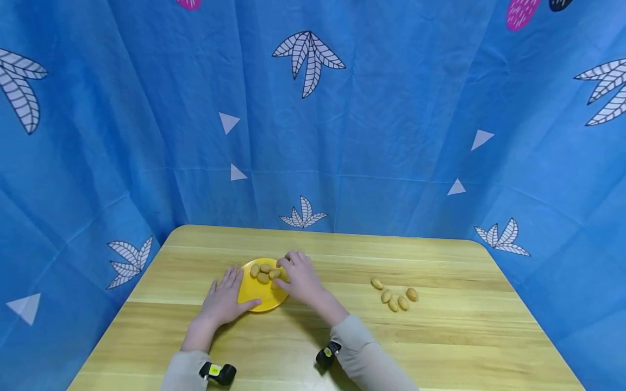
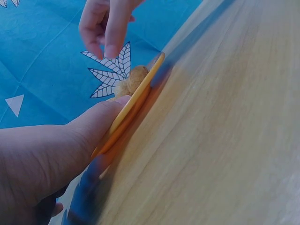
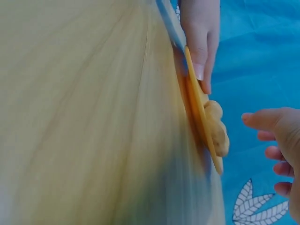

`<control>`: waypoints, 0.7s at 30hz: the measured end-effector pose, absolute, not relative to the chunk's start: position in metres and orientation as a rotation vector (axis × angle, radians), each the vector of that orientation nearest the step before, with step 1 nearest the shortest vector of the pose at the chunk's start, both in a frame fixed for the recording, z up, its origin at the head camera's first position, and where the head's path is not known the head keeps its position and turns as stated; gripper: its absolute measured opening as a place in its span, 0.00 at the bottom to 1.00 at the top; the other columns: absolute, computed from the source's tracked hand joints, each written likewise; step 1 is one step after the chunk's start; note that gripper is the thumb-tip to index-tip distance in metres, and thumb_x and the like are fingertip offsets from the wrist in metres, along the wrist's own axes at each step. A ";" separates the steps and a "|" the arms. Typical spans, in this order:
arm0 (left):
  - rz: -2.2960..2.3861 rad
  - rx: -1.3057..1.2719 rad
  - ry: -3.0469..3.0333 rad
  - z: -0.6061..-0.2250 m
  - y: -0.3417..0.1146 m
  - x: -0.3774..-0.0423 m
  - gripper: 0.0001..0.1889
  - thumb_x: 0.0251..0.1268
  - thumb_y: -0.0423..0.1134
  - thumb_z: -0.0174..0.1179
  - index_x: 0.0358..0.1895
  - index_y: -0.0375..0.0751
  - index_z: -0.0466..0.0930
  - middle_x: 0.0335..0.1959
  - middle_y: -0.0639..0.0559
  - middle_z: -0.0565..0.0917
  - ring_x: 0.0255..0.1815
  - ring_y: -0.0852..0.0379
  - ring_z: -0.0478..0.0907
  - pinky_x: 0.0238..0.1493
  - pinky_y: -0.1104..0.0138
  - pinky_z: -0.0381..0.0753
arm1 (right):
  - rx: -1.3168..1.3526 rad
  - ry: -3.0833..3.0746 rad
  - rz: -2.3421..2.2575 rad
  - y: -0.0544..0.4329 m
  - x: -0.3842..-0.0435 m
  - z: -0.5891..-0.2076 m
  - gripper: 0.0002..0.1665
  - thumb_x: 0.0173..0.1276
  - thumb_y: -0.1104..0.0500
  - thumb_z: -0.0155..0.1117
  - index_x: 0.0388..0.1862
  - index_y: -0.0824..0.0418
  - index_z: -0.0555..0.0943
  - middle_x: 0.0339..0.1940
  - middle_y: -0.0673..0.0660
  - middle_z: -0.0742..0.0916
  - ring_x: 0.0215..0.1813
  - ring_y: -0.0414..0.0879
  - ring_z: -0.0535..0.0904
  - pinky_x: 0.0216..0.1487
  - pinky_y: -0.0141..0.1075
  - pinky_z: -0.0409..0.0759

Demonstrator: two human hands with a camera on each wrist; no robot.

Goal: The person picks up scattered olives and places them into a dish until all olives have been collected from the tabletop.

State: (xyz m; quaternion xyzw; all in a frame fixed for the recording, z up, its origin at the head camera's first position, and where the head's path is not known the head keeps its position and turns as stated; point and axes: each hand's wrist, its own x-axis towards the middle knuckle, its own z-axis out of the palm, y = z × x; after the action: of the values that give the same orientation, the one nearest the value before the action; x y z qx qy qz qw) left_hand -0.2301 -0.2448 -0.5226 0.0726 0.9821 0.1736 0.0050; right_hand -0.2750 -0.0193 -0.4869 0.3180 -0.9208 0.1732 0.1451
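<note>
A round yellow plate [image 1: 257, 296] lies on the table, with several oval tan pieces that look like walnuts [image 1: 263, 278] grouped toward its far side. My left hand [image 1: 226, 300] rests at the plate's left side, fingers stretched along the edge and thumb on the near rim. In the left wrist view that thumb presses on the rim of the plate [image 2: 137, 99]. Above the plate's right side is my right hand [image 1: 302, 279], its fingers spread and slightly bent. The right wrist view shows a gap between this right hand [image 3: 280, 145] and the walnuts [image 3: 217, 129], with nothing held.
Several more loose walnuts [image 1: 393, 298] lie on the wooden table [image 1: 450, 336] to the right of the plate. A blue patterned curtain [image 1: 391, 108] hangs behind the table and along its sides. Black wrist cameras [image 1: 222, 374] sit on both sleeves.
</note>
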 end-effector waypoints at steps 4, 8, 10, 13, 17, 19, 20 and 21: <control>0.554 0.225 3.071 -0.523 -0.244 -0.230 0.55 0.60 0.71 0.54 0.76 0.30 0.49 0.78 0.34 0.49 0.80 0.35 0.44 0.74 0.35 0.43 | 0.904 -2.647 0.534 -0.004 -0.270 -0.486 0.20 0.63 0.50 0.71 0.50 0.57 0.80 0.46 0.53 0.78 0.48 0.47 0.68 0.52 0.41 0.69; 0.561 0.222 3.068 -0.522 -0.244 -0.229 0.55 0.60 0.70 0.55 0.76 0.30 0.49 0.78 0.33 0.49 0.80 0.35 0.44 0.74 0.35 0.44 | 0.899 -2.627 0.512 0.011 -0.268 -0.486 0.20 0.62 0.49 0.71 0.49 0.58 0.80 0.44 0.53 0.78 0.47 0.47 0.69 0.50 0.40 0.71; 0.561 0.221 3.067 -0.521 -0.243 -0.229 0.54 0.60 0.70 0.55 0.76 0.30 0.49 0.78 0.33 0.49 0.80 0.35 0.44 0.74 0.35 0.44 | 0.898 -2.607 0.525 0.018 -0.266 -0.486 0.20 0.61 0.50 0.71 0.48 0.59 0.80 0.44 0.53 0.78 0.46 0.47 0.69 0.49 0.40 0.71; 0.564 0.230 3.068 -0.520 -0.242 -0.229 0.54 0.60 0.69 0.55 0.76 0.30 0.49 0.78 0.33 0.49 0.80 0.35 0.44 0.74 0.35 0.44 | 0.882 -2.590 0.564 0.030 -0.264 -0.484 0.19 0.60 0.52 0.73 0.46 0.59 0.79 0.43 0.55 0.78 0.45 0.48 0.69 0.48 0.41 0.72; 0.572 0.234 3.068 -0.520 -0.242 -0.229 0.54 0.60 0.69 0.56 0.76 0.30 0.49 0.78 0.33 0.49 0.80 0.35 0.44 0.74 0.35 0.44 | 0.828 -2.601 0.569 0.045 -0.261 -0.483 0.18 0.60 0.53 0.73 0.45 0.58 0.79 0.43 0.54 0.78 0.45 0.47 0.69 0.47 0.40 0.71; 0.572 0.230 3.068 -0.519 -0.242 -0.229 0.54 0.60 0.69 0.56 0.76 0.30 0.49 0.78 0.33 0.49 0.80 0.35 0.44 0.74 0.35 0.44 | 0.798 -2.614 0.567 0.052 -0.259 -0.484 0.18 0.60 0.52 0.72 0.45 0.58 0.80 0.43 0.53 0.78 0.45 0.47 0.69 0.47 0.40 0.72; 0.574 0.228 3.068 -0.519 -0.242 -0.229 0.54 0.60 0.69 0.56 0.76 0.30 0.49 0.78 0.33 0.49 0.80 0.35 0.44 0.74 0.35 0.44 | 0.783 -2.620 0.565 0.056 -0.258 -0.484 0.18 0.60 0.52 0.72 0.45 0.58 0.80 0.43 0.53 0.78 0.45 0.47 0.69 0.47 0.40 0.72; 0.575 0.228 3.067 -0.519 -0.242 -0.228 0.54 0.60 0.69 0.56 0.76 0.30 0.49 0.78 0.33 0.49 0.80 0.35 0.44 0.74 0.35 0.44 | 0.773 -2.619 0.570 0.060 -0.258 -0.484 0.18 0.60 0.52 0.72 0.45 0.57 0.80 0.43 0.52 0.78 0.45 0.47 0.69 0.47 0.40 0.72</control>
State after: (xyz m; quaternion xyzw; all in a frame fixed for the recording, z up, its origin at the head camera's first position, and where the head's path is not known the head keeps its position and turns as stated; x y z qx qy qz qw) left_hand -0.2284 -0.2417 -0.5193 0.0729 0.9802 0.1837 0.0065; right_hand -0.2576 0.0595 -0.4839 0.2727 -0.9244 0.2012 0.1749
